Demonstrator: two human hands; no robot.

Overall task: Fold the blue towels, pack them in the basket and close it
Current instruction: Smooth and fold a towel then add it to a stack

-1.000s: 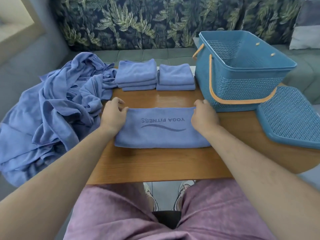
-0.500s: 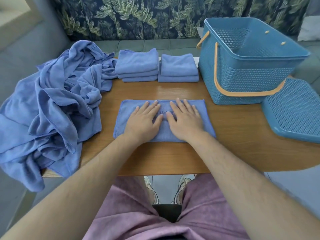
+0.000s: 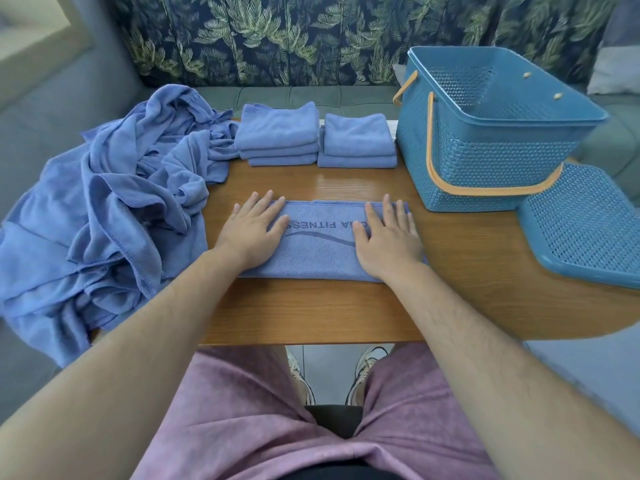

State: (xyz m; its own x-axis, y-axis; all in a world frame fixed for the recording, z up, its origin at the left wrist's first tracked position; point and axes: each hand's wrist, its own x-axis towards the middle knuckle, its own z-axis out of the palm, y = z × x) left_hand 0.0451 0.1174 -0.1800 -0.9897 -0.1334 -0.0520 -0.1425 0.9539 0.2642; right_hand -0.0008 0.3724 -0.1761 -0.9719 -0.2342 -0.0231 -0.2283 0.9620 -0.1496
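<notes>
Pressing a folded towel (image 3: 318, 251) flat, the left hand (image 3: 254, 233) and right hand (image 3: 386, 239) are lying straight-fingered; the basket (image 3: 485, 168) is standing uncovered, its lid (image 3: 585, 230) lying just beside it.

Blue towels (image 3: 322, 244), a teal woven-pattern basket (image 3: 485, 161) with orange handles (image 3: 485, 192), a wood-grain bench (image 3: 311, 317), and a leaf-print backrest (image 3: 277, 39).

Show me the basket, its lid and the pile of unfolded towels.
basket (image 3: 491, 161), head view, on its front woven wall.
lid (image 3: 585, 223), head view, on its perforated top.
pile of unfolded towels (image 3: 114, 216), head view, on its crumpled middle.
</notes>
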